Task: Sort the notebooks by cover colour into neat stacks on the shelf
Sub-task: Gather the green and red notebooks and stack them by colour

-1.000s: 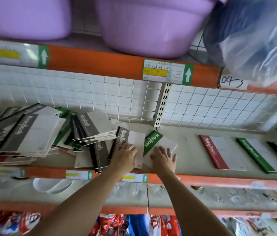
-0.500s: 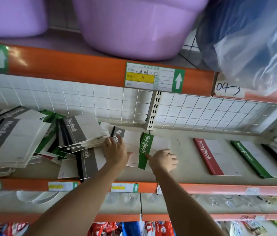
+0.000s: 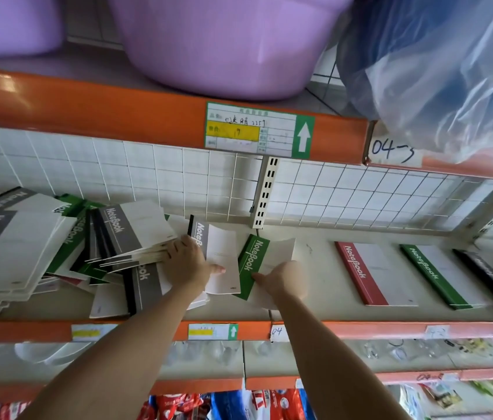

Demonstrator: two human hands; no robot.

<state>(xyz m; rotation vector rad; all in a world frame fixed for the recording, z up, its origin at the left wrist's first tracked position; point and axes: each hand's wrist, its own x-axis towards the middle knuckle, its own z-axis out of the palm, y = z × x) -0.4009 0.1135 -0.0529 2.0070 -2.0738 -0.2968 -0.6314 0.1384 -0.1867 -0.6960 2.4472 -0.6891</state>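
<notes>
A green-banded notebook (image 3: 254, 260) lies on the shelf (image 3: 314, 298) near the middle, its right side tilted up. My right hand (image 3: 284, 281) grips it, thumb on the green band and fingers curled under the white cover. Beside it on the left lies a grey-banded notebook (image 3: 224, 256). My left hand (image 3: 189, 265) rests flat on that one, its fingertips touching the fanned edges of a messy pile (image 3: 42, 253) of grey, green and black notebooks. To the right lie a red notebook (image 3: 369, 274), a green notebook (image 3: 433, 275) and a black notebook (image 3: 490, 281), side by side.
A white wire grid (image 3: 360, 195) backs the shelf, with a slotted upright (image 3: 264, 192) at its middle. The orange rail (image 3: 148, 113) of the upper shelf hangs overhead, carrying purple tubs (image 3: 224, 47) and a plastic-wrapped bundle (image 3: 436, 65). Packaged goods fill the lower shelves.
My right hand went from lying flat on the green notebook to gripping it, and the notebook's right side has lifted. My left hand slid up against the pile's fanned edges.
</notes>
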